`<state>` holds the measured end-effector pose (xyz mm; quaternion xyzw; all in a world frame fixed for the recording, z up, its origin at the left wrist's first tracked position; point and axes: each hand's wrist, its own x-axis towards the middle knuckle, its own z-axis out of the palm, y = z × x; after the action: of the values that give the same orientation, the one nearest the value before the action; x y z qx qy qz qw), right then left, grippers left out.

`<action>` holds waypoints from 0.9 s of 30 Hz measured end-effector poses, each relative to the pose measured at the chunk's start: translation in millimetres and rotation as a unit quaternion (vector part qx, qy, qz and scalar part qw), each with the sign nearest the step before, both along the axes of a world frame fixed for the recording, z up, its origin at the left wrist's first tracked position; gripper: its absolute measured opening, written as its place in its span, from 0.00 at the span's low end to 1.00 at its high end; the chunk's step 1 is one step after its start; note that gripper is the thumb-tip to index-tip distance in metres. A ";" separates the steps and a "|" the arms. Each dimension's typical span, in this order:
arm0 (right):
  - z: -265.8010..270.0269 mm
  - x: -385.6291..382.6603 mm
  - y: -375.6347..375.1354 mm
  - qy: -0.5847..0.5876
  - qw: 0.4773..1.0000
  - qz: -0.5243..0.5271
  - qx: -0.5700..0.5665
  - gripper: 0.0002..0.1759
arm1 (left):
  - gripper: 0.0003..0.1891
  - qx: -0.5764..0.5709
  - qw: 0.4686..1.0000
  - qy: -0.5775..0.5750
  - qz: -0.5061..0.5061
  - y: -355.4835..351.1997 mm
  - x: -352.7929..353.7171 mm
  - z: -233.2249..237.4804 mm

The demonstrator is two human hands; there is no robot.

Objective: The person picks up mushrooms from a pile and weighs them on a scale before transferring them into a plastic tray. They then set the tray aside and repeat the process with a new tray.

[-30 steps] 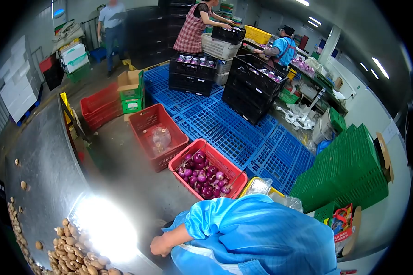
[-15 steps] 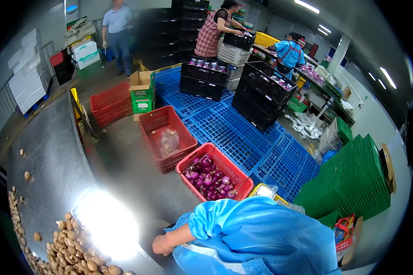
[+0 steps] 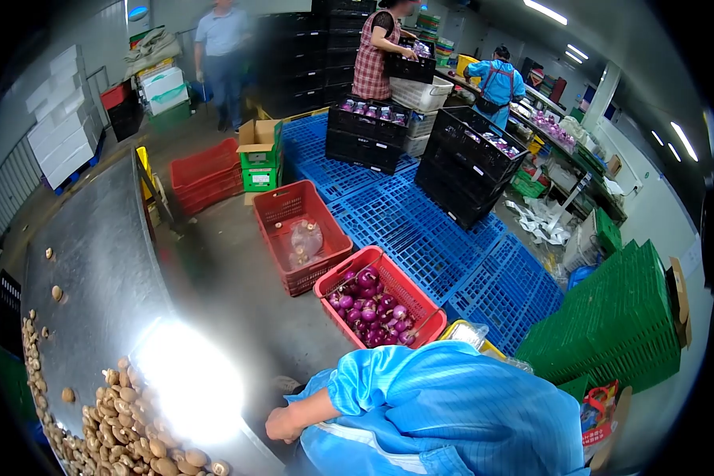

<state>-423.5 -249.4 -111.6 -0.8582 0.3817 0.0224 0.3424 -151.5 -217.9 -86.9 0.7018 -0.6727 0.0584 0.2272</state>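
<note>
A blue sleeve [image 3: 452,397] fills the bottom of the view, and my right hand [image 3: 285,425] comes out of it beside the metal table's edge. Its fingers look curled in. What lies inside them, if anything, is hidden. Closest to this hand is the metal table [image 3: 95,238], with a heap of brown mushrooms [image 3: 127,428] on its near part and a few loose ones farther up. My left hand does not show. Beyond my sleeve, a red crate [image 3: 432,313] holds purple onions [image 3: 373,309].
Another red crate [image 3: 282,278] holds a clear plastic bag. Blue pallets [image 3: 389,214] carry stacked black crates [image 3: 460,178]. Green crates [image 3: 611,317] rise at right. Farther back are a person in a checked apron [image 3: 370,63], one in blue [image 3: 498,83] and one standing [image 3: 224,63].
The whole view has shifted slightly, so the room's things sit a little farther right. My right hand stays nearly where it was. The person in blue at the back stands more upright.
</note>
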 end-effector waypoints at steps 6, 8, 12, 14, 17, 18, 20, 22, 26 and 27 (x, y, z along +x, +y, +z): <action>7.4 7.2 5.9 0.003 1.000 0.016 0.007 0.14 | 0.24 -0.034 0.999 -0.011 0.010 9.2 1.0 6.7; 7.7 9.9 7.6 -0.001 1.000 0.024 0.006 0.14 | 0.24 -0.051 0.998 -0.019 0.017 14.0 1.9 13.0; 7.1 15.6 9.7 -0.011 0.999 0.037 0.004 0.14 | 0.21 -0.060 0.990 -0.121 0.046 24.8 18.0 2.6; 3.6 19.0 11.2 -0.011 0.999 0.041 -0.001 0.15 | 0.22 -0.054 0.992 -0.102 0.044 28.3 21.2 -5.2; -1.2 24.2 13.0 -0.010 0.999 0.047 -0.007 0.15 | 0.23 -0.046 0.997 -0.042 0.043 31.0 21.7 -15.6; -2.9 25.7 13.2 -0.010 0.999 0.050 -0.005 0.15 | 0.23 -0.043 0.998 -0.035 0.044 33.1 22.8 -19.6; -4.4 27.9 14.4 -0.009 0.999 0.053 -0.002 0.15 | 0.24 -0.038 0.998 -0.024 0.045 37.0 27.4 -24.7; -5.6 29.8 15.9 -0.006 0.999 0.053 -0.003 0.15 | 0.25 -0.037 0.998 -0.007 0.048 38.3 32.2 -29.9; -4.9 29.8 17.8 -0.018 0.999 0.048 0.009 0.15 | 0.27 -0.032 0.998 0.013 0.051 41.1 38.2 -38.8; -2.9 29.8 17.6 -0.015 0.999 0.049 0.010 0.14 | 0.27 -0.032 0.998 0.018 0.051 41.8 39.5 -41.7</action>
<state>-393.7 -231.8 -114.6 -0.8726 0.3338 0.0300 0.3554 -112.0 -176.1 -128.6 0.7287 -0.6292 0.0789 0.2586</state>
